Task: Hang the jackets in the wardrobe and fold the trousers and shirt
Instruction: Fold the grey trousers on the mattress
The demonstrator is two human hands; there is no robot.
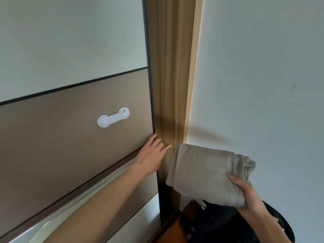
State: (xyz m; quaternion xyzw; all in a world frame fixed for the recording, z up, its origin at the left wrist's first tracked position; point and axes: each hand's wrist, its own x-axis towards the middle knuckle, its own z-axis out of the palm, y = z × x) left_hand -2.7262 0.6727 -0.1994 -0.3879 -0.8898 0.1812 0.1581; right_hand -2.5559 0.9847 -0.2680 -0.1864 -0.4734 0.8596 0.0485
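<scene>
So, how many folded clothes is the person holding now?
1. A folded beige garment is gripped by the right hand, in front of the white wall. The left hand holds none; it touches the wardrobe door edge. More may be hidden.

A: Operator body, head view. Report what's visible.

B: Two limbs in frame. Left hand (151, 151) w/ forearm running to the bottom-left edge. Right hand (245, 192) w/ wrist and a short length of forearm, lower right.

A: Clothing?

B: Both forearms bare to the frame edge, no sleeve or cuff showing. No gloves.

A: Accessories, markings?

B: No watch, band or ring on either hand. Nails: can't tell, too small. Torso, legs, upper arms out of frame.
</scene>
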